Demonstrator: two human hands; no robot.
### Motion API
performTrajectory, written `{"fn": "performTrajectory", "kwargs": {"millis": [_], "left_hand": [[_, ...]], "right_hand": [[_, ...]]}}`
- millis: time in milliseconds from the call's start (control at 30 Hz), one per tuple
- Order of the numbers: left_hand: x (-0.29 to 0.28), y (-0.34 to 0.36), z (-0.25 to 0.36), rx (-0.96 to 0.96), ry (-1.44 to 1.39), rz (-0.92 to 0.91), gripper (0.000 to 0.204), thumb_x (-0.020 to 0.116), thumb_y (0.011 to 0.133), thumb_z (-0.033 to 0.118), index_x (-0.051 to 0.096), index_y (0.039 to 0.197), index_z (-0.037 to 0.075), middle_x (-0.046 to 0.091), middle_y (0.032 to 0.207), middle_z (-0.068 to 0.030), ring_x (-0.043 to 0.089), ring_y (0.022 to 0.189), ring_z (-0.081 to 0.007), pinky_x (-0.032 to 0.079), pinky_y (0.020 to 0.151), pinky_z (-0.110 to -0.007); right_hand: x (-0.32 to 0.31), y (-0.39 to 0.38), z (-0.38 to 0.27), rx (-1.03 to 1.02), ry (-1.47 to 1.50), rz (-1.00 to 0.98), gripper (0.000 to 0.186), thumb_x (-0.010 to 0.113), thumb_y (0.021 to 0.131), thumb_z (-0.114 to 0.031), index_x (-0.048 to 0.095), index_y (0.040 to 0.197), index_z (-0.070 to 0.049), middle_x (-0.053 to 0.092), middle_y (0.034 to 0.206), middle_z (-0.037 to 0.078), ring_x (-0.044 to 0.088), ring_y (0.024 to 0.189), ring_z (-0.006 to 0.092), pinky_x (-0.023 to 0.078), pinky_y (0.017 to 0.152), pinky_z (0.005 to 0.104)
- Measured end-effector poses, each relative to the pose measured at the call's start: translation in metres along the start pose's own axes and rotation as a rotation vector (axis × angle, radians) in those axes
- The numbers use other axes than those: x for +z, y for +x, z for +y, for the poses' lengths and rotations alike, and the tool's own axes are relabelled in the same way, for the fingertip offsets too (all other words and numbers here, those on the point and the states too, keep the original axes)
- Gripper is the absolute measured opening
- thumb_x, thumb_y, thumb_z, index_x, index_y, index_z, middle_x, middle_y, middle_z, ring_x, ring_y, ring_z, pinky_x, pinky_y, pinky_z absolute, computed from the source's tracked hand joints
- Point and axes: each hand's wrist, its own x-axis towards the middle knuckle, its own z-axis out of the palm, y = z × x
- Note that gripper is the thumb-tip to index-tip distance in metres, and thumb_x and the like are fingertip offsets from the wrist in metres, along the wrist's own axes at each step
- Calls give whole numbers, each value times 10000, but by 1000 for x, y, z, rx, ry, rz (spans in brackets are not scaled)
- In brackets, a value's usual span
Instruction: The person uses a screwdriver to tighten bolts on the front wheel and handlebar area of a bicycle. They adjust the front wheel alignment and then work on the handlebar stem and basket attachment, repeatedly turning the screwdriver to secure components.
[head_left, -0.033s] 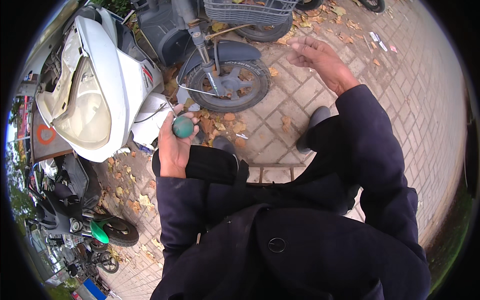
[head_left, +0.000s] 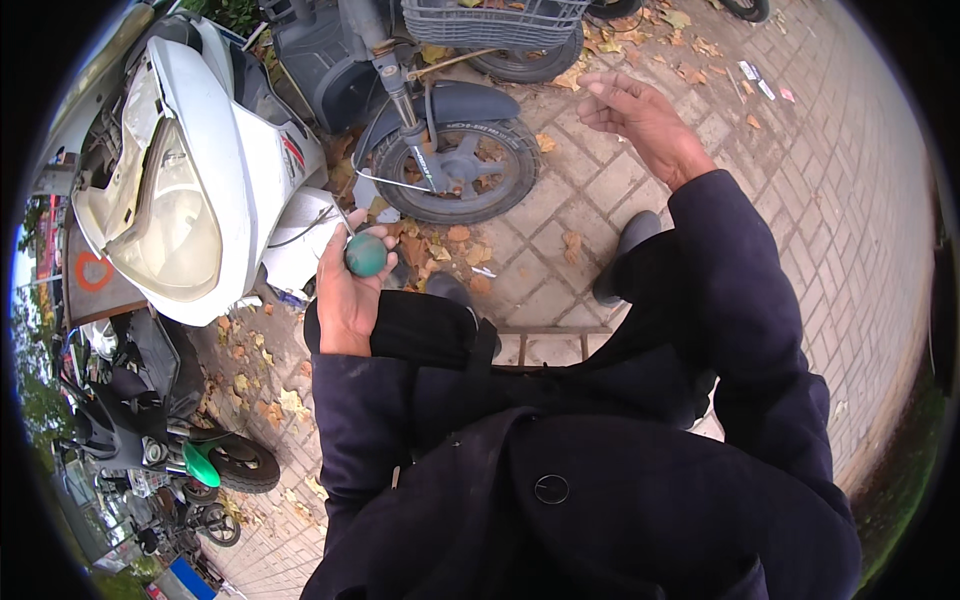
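Diffuse daylight is lighting the paving [head_left: 800, 200] fairly evenly; shadows are falling soft-edged, deepening beneath the parked scooter [head_left: 320, 70]. The white fairing [head_left: 250, 150] is reflecting strongest, its pale surface nearing washout. The dark jacket [head_left: 640, 480] is swallowing detail in its folds. The left hand [head_left: 345, 300] and green ball [head_left: 366, 256] are reading fairly sharp. Fisheye curvature is bending paving lines at right; black vignetting is closing the corners; far-left detail is smearing.

A small, round, dull-green ball [head_left: 366, 255] sits whole in the left hand [head_left: 345, 298], against its fingers, at about ten o'clock from the view's centre.
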Motion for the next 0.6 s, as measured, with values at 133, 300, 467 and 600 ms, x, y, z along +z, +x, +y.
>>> {"fn": "performTrajectory", "kwargs": {"millis": [133, 300, 467, 600], "left_hand": [[12, 0, -5, 12, 69, -4, 439, 481, 1067, 321, 522, 1344, -16, 676, 1013, -141, 673, 902, -241, 571, 753, -357], [25, 19, -24, -7, 100, 9, 393, 490, 1064, 294, 551, 1321, 2, 676, 1005, -139, 673, 898, -233, 570, 745, -356], [34, 43, -41, -86, 138, -28, 368, 537, 1041, 270, 568, 1292, 3, 659, 1010, -132, 660, 899, -232, 558, 770, -358], [42, 58, -46, -93, 170, 27, 337, 522, 1044, 260, 579, 1272, 17, 662, 1015, -134, 664, 902, -239, 564, 767, -360]], "right_hand": [[-2, 6, 25, 328, 222, 378, 260, 613, 999, -243, 627, 1165, -43, 692, 965, 50, 650, 893, 137, 528, 884, 303], [-5, 10, 21, 112, 281, 95, 232, 598, 1000, -208, 613, 1163, -43, 663, 963, 36, 627, 880, 134, 525, 859, 299], [-11, 4, 7, 85, 359, 149, 192, 652, 977, -230, 642, 1043, -50, 669, 949, 49, 632, 867, 138, 533, 848, 303], [-21, 4, 13, 98, 356, 172, 265, 634, 986, -220, 615, 1166, -27, 652, 957, 39, 618, 855, 138, 523, 838, 292]]}}
